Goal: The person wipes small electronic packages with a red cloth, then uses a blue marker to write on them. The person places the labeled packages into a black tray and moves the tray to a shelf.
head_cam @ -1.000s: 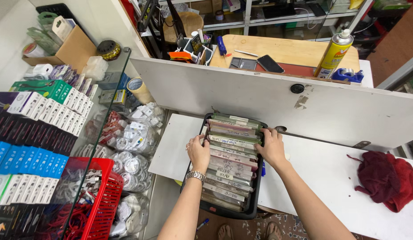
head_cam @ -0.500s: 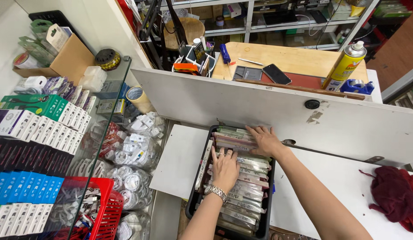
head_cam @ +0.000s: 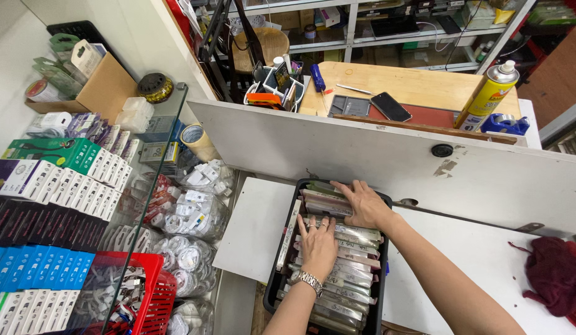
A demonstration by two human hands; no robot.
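A black bin [head_cam: 271,287] stands on the white counter, packed with a row of flat packets [head_cam: 337,291] set on edge. My left hand [head_cam: 317,243], with a watch on the wrist, presses flat on the packets in the middle of the row. Beyond it, my right hand [head_cam: 361,201] lies with fingers spread over the packets at the far end of the bin, fingertips between them. Neither hand has lifted a packet out.
A white partition board [head_cam: 362,155] rises behind the bin, with a wooden desk [head_cam: 418,87] beyond it holding a phone [head_cam: 391,106] and a yellow spray can [head_cam: 489,93]. Boxed goods, bagged cables and a red basket [head_cam: 155,291] fill the left. A dark red cloth [head_cam: 554,276] lies at right.
Both hands have moved up the row toward the bin's far end. The left hand went from the bin's left side to the middle, and the view shifted.
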